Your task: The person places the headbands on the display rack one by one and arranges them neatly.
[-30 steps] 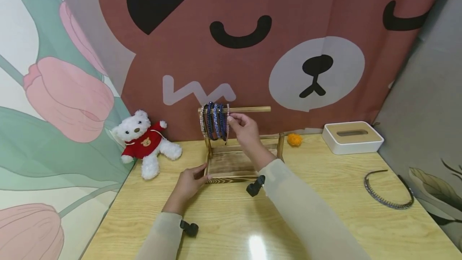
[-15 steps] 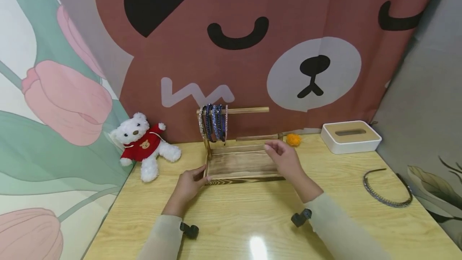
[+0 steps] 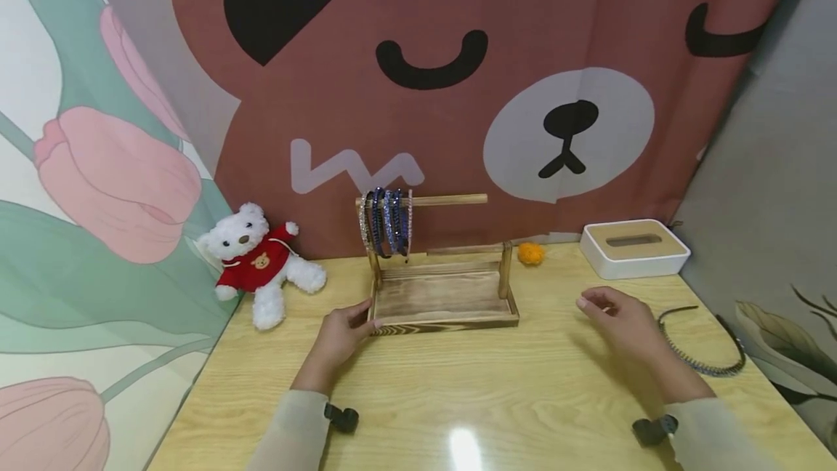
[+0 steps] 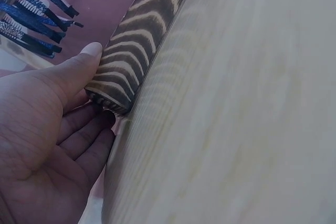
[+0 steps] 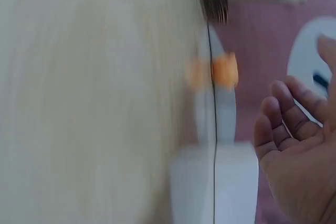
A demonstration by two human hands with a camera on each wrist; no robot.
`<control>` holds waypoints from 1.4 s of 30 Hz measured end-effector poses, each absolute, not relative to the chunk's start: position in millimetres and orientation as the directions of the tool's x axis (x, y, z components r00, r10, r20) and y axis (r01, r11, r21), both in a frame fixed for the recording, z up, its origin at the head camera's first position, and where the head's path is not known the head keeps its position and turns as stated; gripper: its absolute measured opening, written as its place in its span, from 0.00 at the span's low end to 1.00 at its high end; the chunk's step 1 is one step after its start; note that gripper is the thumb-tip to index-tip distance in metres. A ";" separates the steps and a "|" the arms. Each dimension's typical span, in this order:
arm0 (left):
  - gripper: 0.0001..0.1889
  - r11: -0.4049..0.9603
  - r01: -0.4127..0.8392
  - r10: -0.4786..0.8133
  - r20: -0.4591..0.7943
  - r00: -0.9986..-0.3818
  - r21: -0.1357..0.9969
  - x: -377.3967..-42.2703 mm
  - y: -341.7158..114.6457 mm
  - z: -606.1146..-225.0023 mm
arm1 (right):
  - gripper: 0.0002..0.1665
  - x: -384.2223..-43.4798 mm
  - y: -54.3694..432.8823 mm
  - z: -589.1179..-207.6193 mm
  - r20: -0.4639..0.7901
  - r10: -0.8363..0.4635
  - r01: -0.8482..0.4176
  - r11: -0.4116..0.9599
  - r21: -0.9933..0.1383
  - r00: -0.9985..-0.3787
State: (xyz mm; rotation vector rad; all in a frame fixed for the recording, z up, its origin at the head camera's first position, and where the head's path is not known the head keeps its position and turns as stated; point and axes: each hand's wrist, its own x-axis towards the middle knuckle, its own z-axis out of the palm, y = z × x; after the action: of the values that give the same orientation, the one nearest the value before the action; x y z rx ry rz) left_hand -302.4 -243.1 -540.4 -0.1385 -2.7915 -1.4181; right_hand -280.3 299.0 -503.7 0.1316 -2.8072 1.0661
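A wooden stand [image 3: 445, 295] with a shallow tray base stands on the table, and several beaded and glittery headbands [image 3: 389, 224] hang at the left of its top rod [image 3: 451, 200]. My left hand [image 3: 341, 336] holds the base's front left corner; in the left wrist view its thumb lies on the striped wooden edge [image 4: 134, 40], with the fingers around the corner. Off to the right, my right hand [image 3: 624, 325] is above the table with relaxed, slightly bent fingers and nothing in it. Just beyond that hand lies a dark beaded headband [image 3: 709, 368], partly hidden by it.
To the stand's left sits a white teddy bear [image 3: 251, 260] in a red sweater. An orange fluffy ball [image 3: 530, 254] and a white tissue box [image 3: 634, 266] with a wooden top stand along the back right. Printed curtains hang behind the table [image 3: 405, 398].
My right hand has come away from the pink headband on the rod and swept right, past the stand, toward the headband on the table. The left hand stays on the base corner.
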 end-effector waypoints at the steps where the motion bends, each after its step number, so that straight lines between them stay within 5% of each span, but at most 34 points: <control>1: 0.31 0.582 0.081 0.074 0.047 -0.996 0.809 -302.5 -242.8 -540.1 | 0.32 -277.3 308.9 -503.7 0.173 -0.040 -0.140 0.772 -0.620 -0.984; 14: 0.32 0.579 0.085 0.080 0.047 -0.996 0.811 -303.7 -241.3 -537.6 | 0.49 -243.1 420.9 -493.1 0.047 0.002 -0.015 0.935 -0.354 -0.999; 31: 0.31 0.577 0.076 0.076 0.039 -0.996 0.814 -303.6 -240.9 -540.7 | 0.32 -236.2 447.7 -510.0 -0.071 -0.019 0.001 0.963 -0.270 -0.997; 42: 0.32 0.572 0.058 0.066 0.025 -0.997 0.818 -302.5 -242.0 -538.8 | 0.07 -245.9 423.9 -509.9 -0.021 -0.122 -0.111 0.950 -0.293 -0.992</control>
State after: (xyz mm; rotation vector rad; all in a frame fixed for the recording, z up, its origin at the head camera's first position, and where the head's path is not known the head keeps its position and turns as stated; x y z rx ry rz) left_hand -302.5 -242.0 -538.8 -0.1108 -2.7928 -1.4532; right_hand -245.9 423.9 -509.9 0.1878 -3.1398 0.4687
